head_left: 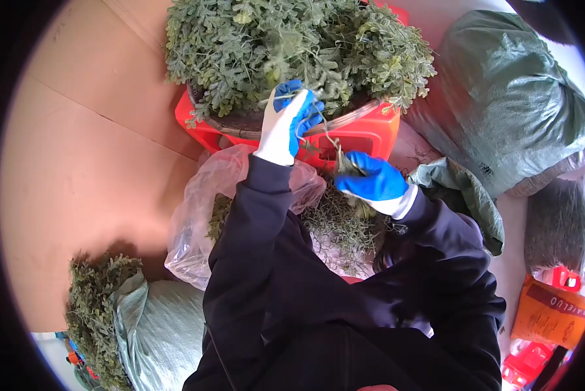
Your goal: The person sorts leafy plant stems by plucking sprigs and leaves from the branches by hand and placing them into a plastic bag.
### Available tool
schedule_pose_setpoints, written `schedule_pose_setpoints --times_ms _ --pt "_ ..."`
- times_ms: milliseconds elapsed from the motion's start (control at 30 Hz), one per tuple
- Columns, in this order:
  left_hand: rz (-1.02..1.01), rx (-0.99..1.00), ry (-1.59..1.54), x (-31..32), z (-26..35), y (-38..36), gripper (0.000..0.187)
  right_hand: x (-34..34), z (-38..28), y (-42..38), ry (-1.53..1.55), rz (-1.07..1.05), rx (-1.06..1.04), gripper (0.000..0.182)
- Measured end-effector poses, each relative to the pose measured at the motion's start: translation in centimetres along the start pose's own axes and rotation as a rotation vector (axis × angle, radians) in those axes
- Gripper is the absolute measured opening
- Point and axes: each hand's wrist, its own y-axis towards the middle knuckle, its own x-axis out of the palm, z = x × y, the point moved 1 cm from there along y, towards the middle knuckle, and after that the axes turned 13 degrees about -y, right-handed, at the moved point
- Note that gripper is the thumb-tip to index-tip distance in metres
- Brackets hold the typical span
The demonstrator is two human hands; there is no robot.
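My left hand (pixel 291 120), in a white and blue glove, is closed on a thin plant stem at the front rim of a round woven basket (pixel 240 130). Green fern-like sprigs (pixel 253 52) are heaped in the basket, which rests on a red plastic stool (pixel 387 133). Lower and to the right, my right hand (pixel 374 179), in a blue glove, has its fingers closed round a drooping plant sprig (pixel 346 164). Thin stems run between the two hands. Below them lie loose dark green plant bits (pixel 344 228).
A clear plastic bag (pixel 198 215) lies left of my forearms. Large green sacks stand at the right (pixel 507 98) and lower left (pixel 165 326), the latter with plants (pixel 97 313) spilling out. An orange bag (pixel 553 313) is at the far right. Cardboard (pixel 97 163) covers the left side.
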Motion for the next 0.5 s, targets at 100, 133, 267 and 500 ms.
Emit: schedule_pose_setpoints --times_ms 100,133,267,500 --pt "-0.180 -0.128 -0.240 0.1 0.6 0.2 0.062 -1.6 -3.3 -2.0 0.023 -0.363 0.189 0.015" --pt "-0.225 -0.161 -0.316 0.0 1.3 0.2 0.062 -1.6 -2.4 -2.1 -0.129 -0.403 -0.106 0.018" --pt "-0.131 -0.277 -0.258 -1.4 0.6 1.0 0.051 -1.9 -1.9 -3.1 -0.339 -0.314 -0.364 0.029" --pt "-0.177 -0.250 -0.179 -0.8 2.2 -2.3 0.045 -6.8 -1.9 -5.3 -0.237 -0.201 -0.439 0.028"
